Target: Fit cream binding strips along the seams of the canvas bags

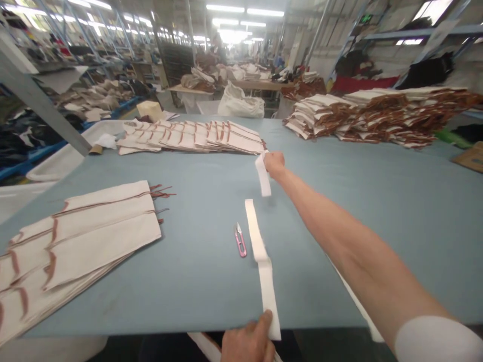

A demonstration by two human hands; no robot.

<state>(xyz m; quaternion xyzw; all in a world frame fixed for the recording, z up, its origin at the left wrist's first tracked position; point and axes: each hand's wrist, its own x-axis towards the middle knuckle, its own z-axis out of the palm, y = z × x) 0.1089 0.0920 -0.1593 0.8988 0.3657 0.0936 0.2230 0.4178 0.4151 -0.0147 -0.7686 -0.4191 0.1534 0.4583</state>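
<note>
The person's left hand (249, 342), at the bottom centre of the frame, is curled with the thumb over the lower end of a cream fabric strip (255, 236), pinching it at the near edge of the tabletop (199, 201). The strip runs up toward the middle of the frame, with a step or overlap partway along it. Just left of it lie pink-handled thread snips (240, 242), blades pointing up the frame.

The right arm stretches in from the lower right; its hand (274, 164), above the centre, is closed on a short white strip (263, 176) that hangs from the fingers. This right hand is near the right end of an overlapping row of cream panels (188, 137) with brown edging. Similar brown-edged panels (105, 216) lie fanned at the left, loose brown strands trailing from their right ends. Thick cream-and-brown stacks (381, 115) fill the upper right, and a white sack (241, 103) is visible beyond the tabletop at upper centre.
</note>
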